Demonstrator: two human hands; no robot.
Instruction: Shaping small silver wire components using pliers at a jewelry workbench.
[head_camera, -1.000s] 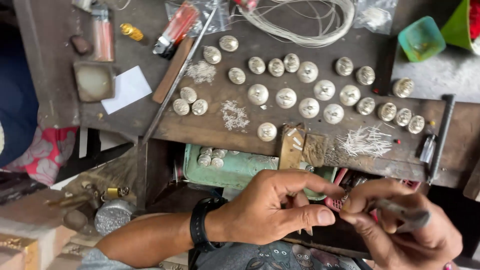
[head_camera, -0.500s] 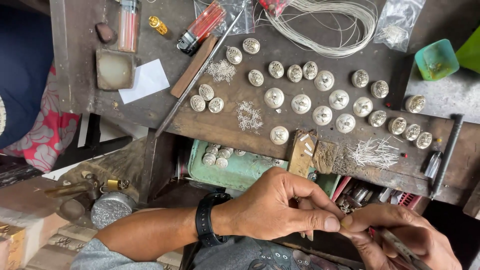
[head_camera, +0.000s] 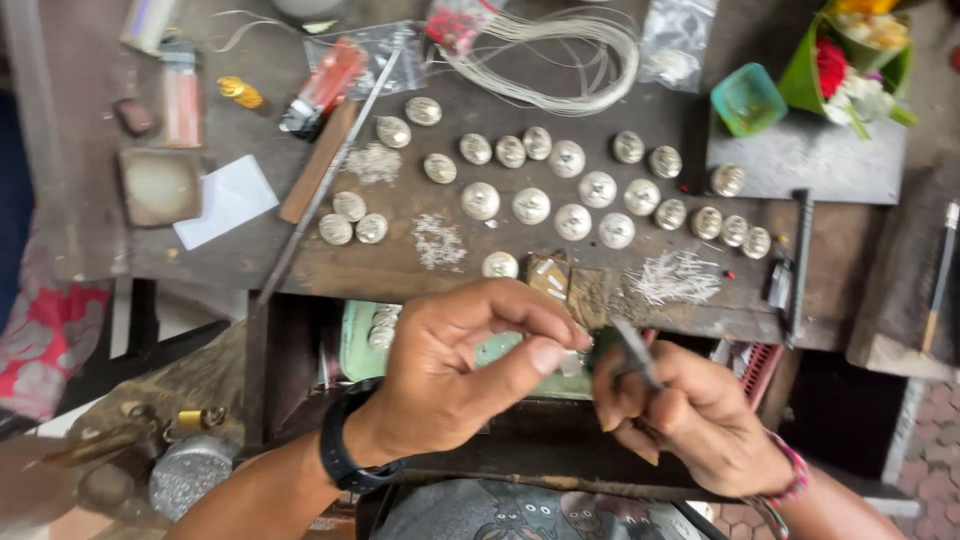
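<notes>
My left hand (head_camera: 465, 370), with a black watch on its wrist, pinches a small silver piece (head_camera: 572, 362) between thumb and forefinger just below the bench's front edge. My right hand (head_camera: 680, 415) grips thin metal tweezers (head_camera: 634, 350), whose tip points up toward the pinched piece. Above the hands, many round silver domed pieces (head_camera: 530, 206) lie in rows on the dark wooden bench (head_camera: 420, 270). Small heaps of fine silver wire bits (head_camera: 675, 278) lie among them.
A coil of silver wire (head_camera: 560, 60) lies at the back. A red lighter (head_camera: 325, 85), wooden stick (head_camera: 318, 175), long metal rod (head_camera: 330, 175), white paper (head_camera: 228, 200) and square dish (head_camera: 158, 185) sit left. A teal cup (head_camera: 748, 100) and flowers (head_camera: 850, 60) stand right. A green tray (head_camera: 355, 340) sits below.
The view has shifted so the bench sits lower and left in frame. Both hands rose toward the bench edge. The right hand now holds the tweezers upright near the left fingertips.
</notes>
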